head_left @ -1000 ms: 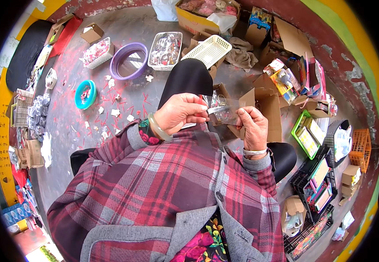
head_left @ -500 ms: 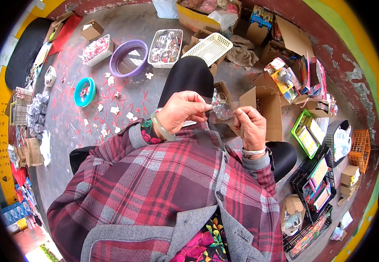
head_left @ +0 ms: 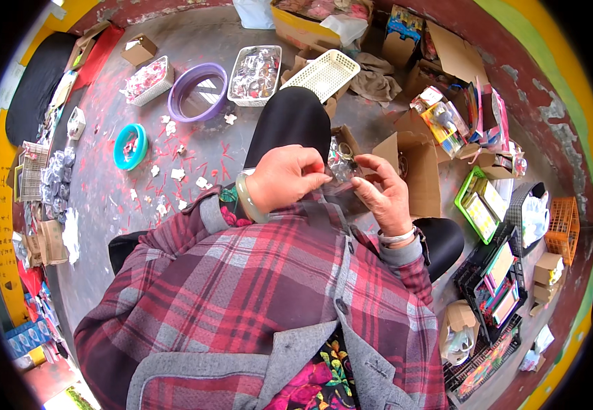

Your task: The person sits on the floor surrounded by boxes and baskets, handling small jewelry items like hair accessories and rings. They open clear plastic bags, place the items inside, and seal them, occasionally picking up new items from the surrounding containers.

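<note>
I have both hands up over my lap: my left hand (head_left: 289,179) and right hand (head_left: 382,195) each pinch an edge of a small clear packet (head_left: 341,164), held between them above my black-trousered knee (head_left: 293,119). Its contents look like tiny trinkets, though glare blurs them. An open cardboard box (head_left: 412,167) sits just beside my right hand.
</note>
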`<action>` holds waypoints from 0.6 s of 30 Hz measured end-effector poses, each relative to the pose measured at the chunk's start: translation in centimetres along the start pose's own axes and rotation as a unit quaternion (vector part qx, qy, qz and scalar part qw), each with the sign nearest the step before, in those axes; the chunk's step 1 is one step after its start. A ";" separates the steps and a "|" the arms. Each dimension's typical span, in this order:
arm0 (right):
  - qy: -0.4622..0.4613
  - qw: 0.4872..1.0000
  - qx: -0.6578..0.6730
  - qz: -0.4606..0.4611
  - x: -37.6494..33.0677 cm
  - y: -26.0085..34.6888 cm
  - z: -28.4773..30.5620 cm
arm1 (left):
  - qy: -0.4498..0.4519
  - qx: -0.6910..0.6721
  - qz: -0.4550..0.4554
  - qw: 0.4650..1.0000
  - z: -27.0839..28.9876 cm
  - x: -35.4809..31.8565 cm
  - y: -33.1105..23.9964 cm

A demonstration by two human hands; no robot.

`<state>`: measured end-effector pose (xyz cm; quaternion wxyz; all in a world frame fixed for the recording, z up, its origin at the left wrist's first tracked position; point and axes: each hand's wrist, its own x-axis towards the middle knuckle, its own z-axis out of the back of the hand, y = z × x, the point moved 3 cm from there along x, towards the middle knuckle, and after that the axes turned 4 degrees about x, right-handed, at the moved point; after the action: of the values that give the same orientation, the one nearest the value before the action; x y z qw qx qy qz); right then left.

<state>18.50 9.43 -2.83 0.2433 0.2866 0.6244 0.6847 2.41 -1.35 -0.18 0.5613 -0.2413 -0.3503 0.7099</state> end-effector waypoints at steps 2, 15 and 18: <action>0.009 0.986 -0.145 0.079 -0.1 1.7 -0.6 | -0.017 0.091 -0.099 0.991 -0.1 0.1 -1.0; -0.069 0.937 -0.211 0.269 -0.8 3.2 -1.7 | -0.065 0.056 -0.059 0.995 -1.2 1.2 -1.2; -0.085 0.948 -0.180 0.250 -1.0 3.0 -1.6 | -0.062 -0.046 -0.035 0.996 -1.8 1.2 0.0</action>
<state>18.18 7.35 -0.01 0.1644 0.4421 0.3765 0.7974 3.41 0.20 -1.30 0.5512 -0.2101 -0.4245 0.6869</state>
